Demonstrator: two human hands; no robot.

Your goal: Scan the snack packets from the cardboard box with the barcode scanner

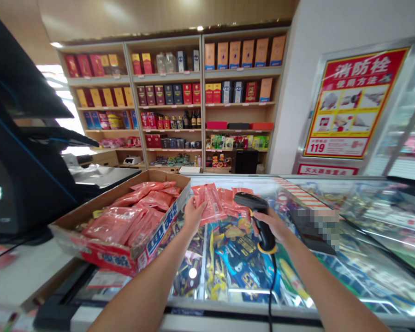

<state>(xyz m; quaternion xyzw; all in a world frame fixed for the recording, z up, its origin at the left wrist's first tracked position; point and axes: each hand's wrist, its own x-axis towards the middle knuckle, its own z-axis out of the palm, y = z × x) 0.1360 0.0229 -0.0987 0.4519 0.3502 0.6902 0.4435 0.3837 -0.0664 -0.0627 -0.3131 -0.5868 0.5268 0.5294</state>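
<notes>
My left hand (pixel 192 213) is closed on the edge of a pink plastic packet (pixel 209 202), which has a small white label with a barcode. A black and yellow barcode scanner (pixel 259 216) sits in my right hand (pixel 270 223), its head pointing left toward the packet and its cord hanging down. More pink packets (pixel 230 198) lie on the freezer's glass top just behind the two hands. At my left stands an open cardboard box (pixel 134 253) heaped with pink packets of the same kind.
Beneath the hands is a glass-topped chest freezer (pixel 202 272) with coloured packages inside. A black monitor (pixel 24 115) rises at the left. On the right, a dark flat object (pixel 309 230) rests on the glass. Shelves (pixel 173 78) of boxes and bottles line the back wall.
</notes>
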